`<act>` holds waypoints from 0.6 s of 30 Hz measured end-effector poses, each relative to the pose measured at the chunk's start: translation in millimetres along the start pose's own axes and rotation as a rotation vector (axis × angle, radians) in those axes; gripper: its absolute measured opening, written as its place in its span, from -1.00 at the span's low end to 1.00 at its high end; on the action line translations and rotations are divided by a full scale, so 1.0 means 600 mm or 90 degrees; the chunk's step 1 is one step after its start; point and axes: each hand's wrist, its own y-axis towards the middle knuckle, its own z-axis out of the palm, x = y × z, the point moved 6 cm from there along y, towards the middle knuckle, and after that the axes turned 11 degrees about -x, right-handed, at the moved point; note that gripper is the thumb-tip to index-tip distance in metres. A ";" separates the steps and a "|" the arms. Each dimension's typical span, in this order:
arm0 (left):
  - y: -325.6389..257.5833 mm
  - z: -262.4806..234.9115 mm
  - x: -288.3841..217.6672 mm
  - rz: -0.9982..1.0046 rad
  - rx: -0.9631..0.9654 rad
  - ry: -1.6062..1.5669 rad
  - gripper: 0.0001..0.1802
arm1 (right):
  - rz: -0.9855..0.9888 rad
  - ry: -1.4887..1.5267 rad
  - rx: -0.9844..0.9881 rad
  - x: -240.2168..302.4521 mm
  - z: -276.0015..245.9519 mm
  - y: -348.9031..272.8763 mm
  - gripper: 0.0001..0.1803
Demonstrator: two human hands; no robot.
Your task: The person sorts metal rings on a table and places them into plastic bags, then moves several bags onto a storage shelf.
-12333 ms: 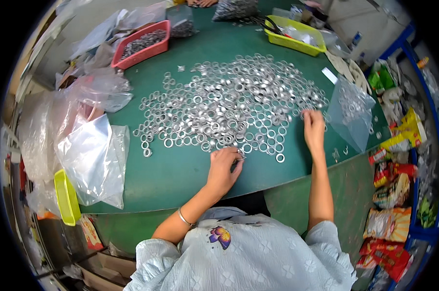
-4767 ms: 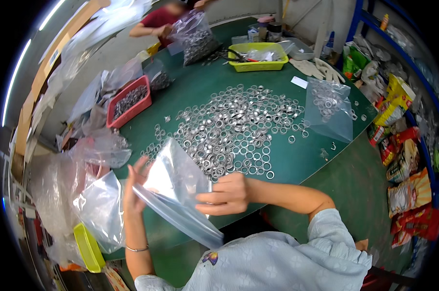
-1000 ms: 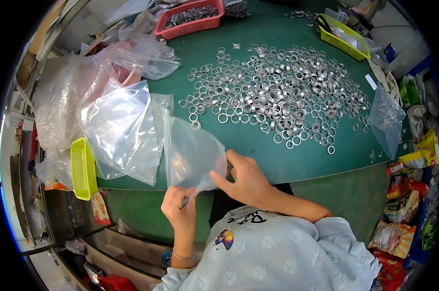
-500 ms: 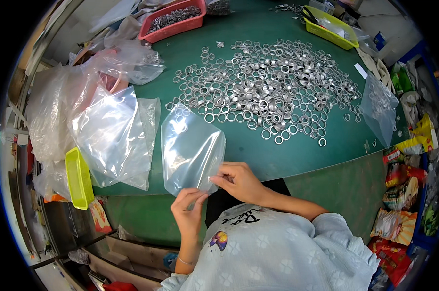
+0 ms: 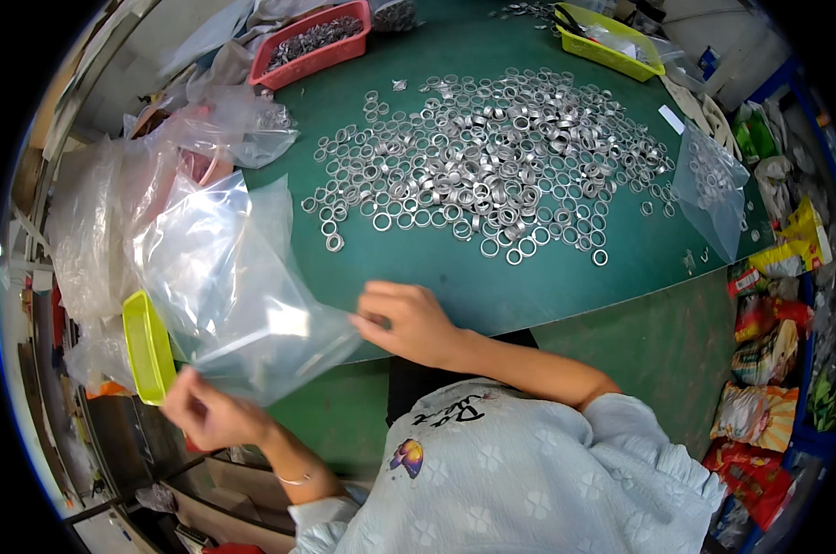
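Observation:
A clear plastic bag (image 5: 298, 355) is stretched between my hands at the table's near left edge. My right hand (image 5: 407, 321) pinches its right corner. My left hand (image 5: 217, 411) is closed at the bag's lower left corner, near the yellow-green basket, slightly blurred. The bag lies over other flat clear bags (image 5: 194, 222), so their outlines run together. Beyond my right hand spreads a heap of silver metal rings (image 5: 492, 171). A few rings (image 5: 333, 242) lie apart at its near left side.
A narrow yellow-green basket (image 5: 148, 346) stands at the left edge. Far off are a red basket (image 5: 261, 66) of small metal parts and a yellow basket (image 5: 654, 66). A clear bag with rings (image 5: 714, 180) lies at right. Colourful packets (image 5: 758, 411) line the right side.
The bag has shifted left, over the other bags. My left hand has moved left and my right hand slightly left and away from me, spreading the bag. Rings once behind the bag now show.

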 end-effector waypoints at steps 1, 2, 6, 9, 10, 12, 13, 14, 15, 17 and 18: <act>0.025 0.007 -0.011 0.088 -0.034 0.031 -0.93 | -0.027 0.045 -0.015 0.004 0.021 0.023 -0.82; 0.055 0.016 -0.023 0.125 -0.074 -0.006 -0.96 | -0.053 0.096 -0.033 0.010 0.036 0.045 -0.81; 0.122 0.042 -0.080 0.287 -0.132 -0.089 -0.89 | 0.349 0.617 0.133 -0.010 0.106 0.105 -0.82; 0.071 0.096 -0.073 0.261 0.063 -0.075 -0.86 | 0.691 1.013 0.237 -0.068 0.099 0.069 -0.74; 0.040 0.109 -0.047 0.202 0.100 -0.086 -0.84 | 0.737 1.078 0.228 -0.080 0.089 0.055 -0.70; -0.016 0.117 0.011 0.140 0.169 -0.038 -0.82 | 0.774 1.046 0.155 -0.093 0.073 0.032 -0.66; -0.039 0.112 0.038 0.126 0.193 0.002 -0.83 | 0.797 1.030 0.123 -0.095 0.069 0.019 -0.64; -0.067 0.118 0.059 0.145 0.225 0.002 -0.86 | 0.805 1.060 0.119 -0.097 0.061 0.010 -0.58; -0.096 0.124 0.080 0.127 0.258 0.010 -0.88 | 0.811 1.043 0.098 -0.098 0.052 0.005 -0.57; -0.152 0.132 0.125 0.129 0.344 0.056 -0.88 | 0.821 1.012 0.064 -0.093 0.042 -0.002 -0.56; -0.172 0.139 0.130 0.107 0.376 0.043 -0.88 | 0.819 1.019 0.058 -0.093 0.035 -0.004 -0.53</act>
